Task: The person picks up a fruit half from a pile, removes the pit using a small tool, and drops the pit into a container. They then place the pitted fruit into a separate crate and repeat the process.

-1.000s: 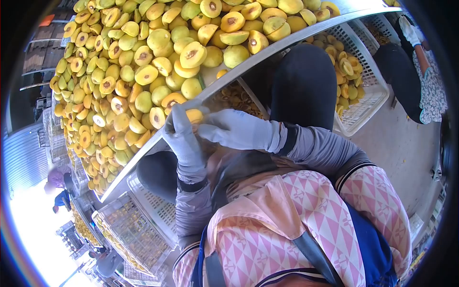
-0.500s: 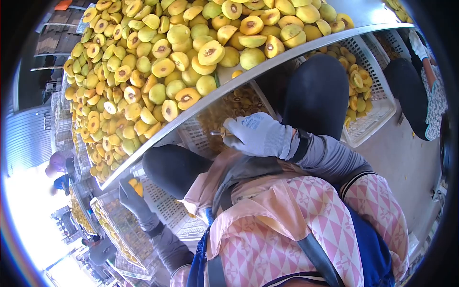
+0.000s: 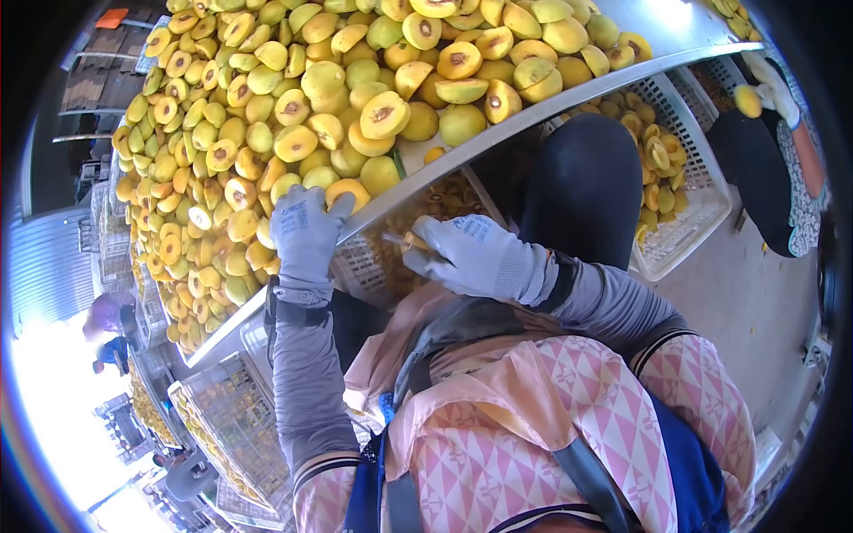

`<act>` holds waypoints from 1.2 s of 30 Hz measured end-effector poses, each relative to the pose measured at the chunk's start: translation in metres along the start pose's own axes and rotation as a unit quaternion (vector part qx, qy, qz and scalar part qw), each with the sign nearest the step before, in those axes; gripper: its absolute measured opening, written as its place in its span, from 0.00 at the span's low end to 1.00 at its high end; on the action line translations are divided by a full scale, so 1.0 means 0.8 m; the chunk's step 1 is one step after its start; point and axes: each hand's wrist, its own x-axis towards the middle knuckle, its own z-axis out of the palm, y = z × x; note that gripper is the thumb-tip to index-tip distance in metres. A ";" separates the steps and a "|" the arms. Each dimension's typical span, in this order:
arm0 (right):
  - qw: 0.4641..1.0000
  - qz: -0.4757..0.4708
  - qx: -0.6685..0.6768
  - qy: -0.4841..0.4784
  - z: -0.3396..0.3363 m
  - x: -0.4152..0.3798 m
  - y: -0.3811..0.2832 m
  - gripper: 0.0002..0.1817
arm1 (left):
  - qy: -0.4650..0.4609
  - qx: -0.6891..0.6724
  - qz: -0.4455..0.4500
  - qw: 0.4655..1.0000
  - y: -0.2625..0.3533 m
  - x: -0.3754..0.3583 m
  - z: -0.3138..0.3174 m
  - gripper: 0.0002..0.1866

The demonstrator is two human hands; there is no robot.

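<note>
**Operator A:** Report hand positions.

**Operator B:** The left hand (image 3: 305, 233), gloved, reaches onto the edge of the metal table (image 3: 569, 96). Its fingers close over a yellow fruit half (image 3: 348, 192) lying at the near rim of the pile. The right hand (image 3: 471, 256), also gloved, is held below the table rim, fingers pressed together in a pinch around a small tool (image 3: 402, 240). The tool is too small to tell whether it is a blade or a scoop.

**Operator A:** State of the stock on the table?

**Operator B:** The pile of halved fruit (image 3: 293, 107) covers most of the table surface. Many halves lie cut face up and show a dark pit in the centre. Judged from that, the larger share is unprocessed.

**Operator A:** Output side?

**Operator B:** A white plastic crate (image 3: 689, 200) to the right, under the table, holds a layer of yellow pieces but is not full. A second crate (image 3: 373, 266) directly below the hands holds darker material; its contents cannot be identified. Wire trays (image 3: 235, 426) on the lower left carry small pieces.

**Operator A:** Progress estimate?

**Operator B:** Early to middle. One half is being taken up; the bulk remains on the table.

**Operator A:** Other personnel?

**Operator B:** A co-worker's gloved hand (image 3: 773, 75) at far right holds a fruit (image 3: 748, 100).
</note>
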 end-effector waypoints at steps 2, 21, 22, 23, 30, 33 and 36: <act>1.000 -0.002 0.010 0.029 0.002 0.003 0.000 0.15 | 0.078 -0.132 0.069 0.986 -0.019 0.004 0.038 0.19; 0.981 -0.053 0.151 0.107 0.005 0.026 -0.033 0.24 | 0.158 -0.768 -0.131 0.607 0.122 -0.075 -0.085 0.40; 0.983 -0.066 0.130 0.114 0.004 0.024 -0.035 0.23 | 0.168 -0.770 -0.138 0.600 0.123 -0.077 -0.084 0.39; 0.983 -0.078 0.108 0.122 0.002 0.023 -0.037 0.22 | 0.169 -0.762 -0.135 0.610 0.119 -0.079 -0.079 0.37; 0.990 -0.041 0.078 0.113 0.014 0.020 -0.033 0.15 | 0.168 -0.732 -0.085 0.655 0.111 -0.087 -0.063 0.20; 0.989 -0.062 0.058 0.119 0.011 0.018 -0.034 0.13 | 0.189 -0.671 -0.036 0.716 0.105 -0.088 -0.054 0.21; 0.990 -0.078 0.026 0.119 0.010 0.014 -0.033 0.14 | 0.205 -0.578 0.001 0.790 0.088 -0.088 -0.031 0.25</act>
